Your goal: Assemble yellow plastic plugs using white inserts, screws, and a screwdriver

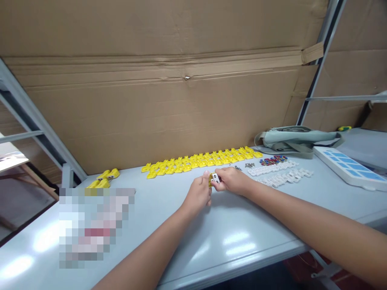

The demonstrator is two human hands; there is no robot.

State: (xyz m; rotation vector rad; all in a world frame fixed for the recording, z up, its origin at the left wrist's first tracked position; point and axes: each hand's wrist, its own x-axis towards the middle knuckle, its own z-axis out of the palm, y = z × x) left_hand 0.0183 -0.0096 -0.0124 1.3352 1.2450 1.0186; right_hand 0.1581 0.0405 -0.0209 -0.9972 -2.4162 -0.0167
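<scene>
Two bare forearms reach forward over the pale grey worktop, and the hands meet near its middle around one small piece. The left hand has its fingers curled with the thumb up against a yellow plastic part, steadying its near side; the right hand pinches a white insert against that same part, so each grip is closed on the piece, which is held just above the surface. By my reading, the step in hand is seating the white insert into the yellow shell; the next move would call for lining the two up squarely and pressing with the thumbs while the left hand keeps the shell from twisting. The yellow part looks like a small moulded clip, bright and glossy, largely hidden by the fingers, so its exact shape cannot be told. To the near left lies a blurred-out patch of the worktop. Beyond it sit a few loose yellow pieces. Farther back runs a long double row of yellow parts, and to its right white inserts in rows, a cluster of small screws and some red and blue bits. Behind these lie a grey-green bag and a white tray with blue panels, against a wall of cardboard.
</scene>
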